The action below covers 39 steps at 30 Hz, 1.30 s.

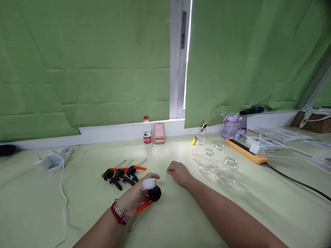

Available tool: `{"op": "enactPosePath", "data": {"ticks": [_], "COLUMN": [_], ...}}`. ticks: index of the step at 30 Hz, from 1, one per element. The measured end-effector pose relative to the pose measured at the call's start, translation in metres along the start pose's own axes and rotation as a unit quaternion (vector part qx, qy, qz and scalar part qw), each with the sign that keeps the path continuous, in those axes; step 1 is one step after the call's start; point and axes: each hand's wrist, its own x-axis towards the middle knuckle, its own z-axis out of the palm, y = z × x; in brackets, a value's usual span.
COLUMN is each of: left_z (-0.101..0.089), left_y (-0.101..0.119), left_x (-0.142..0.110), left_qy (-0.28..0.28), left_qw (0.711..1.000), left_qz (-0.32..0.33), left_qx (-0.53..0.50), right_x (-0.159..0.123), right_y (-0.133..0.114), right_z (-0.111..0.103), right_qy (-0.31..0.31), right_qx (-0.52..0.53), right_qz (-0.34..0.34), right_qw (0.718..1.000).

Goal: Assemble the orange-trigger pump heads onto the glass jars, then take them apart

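Observation:
My left hand [139, 194] is closed around a black round-capped pump head [154, 194] with an orange lever and a thin metal tube pointing down toward me. A white wrap covers part of that hand near the thumb. My right hand [178, 172] rests on the table with curled fingers; whatever they hold, if anything, is hidden. Beyond my left hand lie several like black heads [120, 175] with orange levers [141, 168] and metal tubes. To the right of my right hand stand several clear glass jars [226, 172] with open necks.
At the back stand a water bottle [147, 132], a pink box [159, 133], a small glass holding tools [201, 136] and a purple jug [231, 127]. A yellow-black power strip [245, 151] with cables lies at right. A white power strip [53, 163] trails a cable on the left.

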Motion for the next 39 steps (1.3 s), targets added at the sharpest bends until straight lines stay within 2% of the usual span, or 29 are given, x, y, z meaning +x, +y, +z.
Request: {"op": "enactPosePath", "data": {"ticks": [7,13,16,18,21,25,29,31,33,39], "left_z": [-0.005,-0.008,-0.007,-0.007,-0.006,-0.006,-0.007,-0.008,-0.008,-0.009], "left_y": [-0.004,-0.005,-0.005,-0.005,-0.004,-0.007,-0.011,-0.012,-0.014,-0.015], "left_x": [0.006,0.006,0.007,0.007,0.007,0.008,0.012,0.013,0.015,0.016], "left_qy": [0.025,0.033,0.017,-0.002,-0.023,-0.035,-0.061,-0.079,-0.086,-0.072], "left_qw": [0.998,0.999,0.999,0.999,0.999,0.998,0.995,0.994,0.993,0.995], "left_qz": [-0.051,-0.028,-0.027,-0.034,-0.047,-0.052,-0.051,-0.049,-0.046,-0.042], "left_qx": [-0.019,0.016,0.035,0.033,0.014,-0.025,-0.056,-0.064,-0.067,-0.053], "right_x": [-0.001,-0.006,-0.007,-0.009,-0.015,-0.027,-0.035,-0.036,-0.037,-0.039], "right_y": [-0.001,-0.006,-0.011,-0.017,-0.028,-0.045,-0.056,-0.059,-0.062,-0.070], "right_z": [-0.007,-0.008,-0.007,-0.007,-0.011,-0.020,-0.022,-0.021,-0.019,-0.021], "right_qy": [-0.017,-0.004,0.017,0.013,-0.039,-0.121,-0.177,-0.184,-0.176,-0.134], "right_qx": [0.008,0.022,0.110,0.244,0.415,0.493,0.516,0.509,0.486,0.406], "right_qz": [0.042,0.022,0.013,0.014,0.019,0.007,-0.004,-0.013,-0.034,-0.096], "right_qw": [0.999,1.000,0.994,0.970,0.909,0.861,0.838,0.841,0.855,0.899]}}
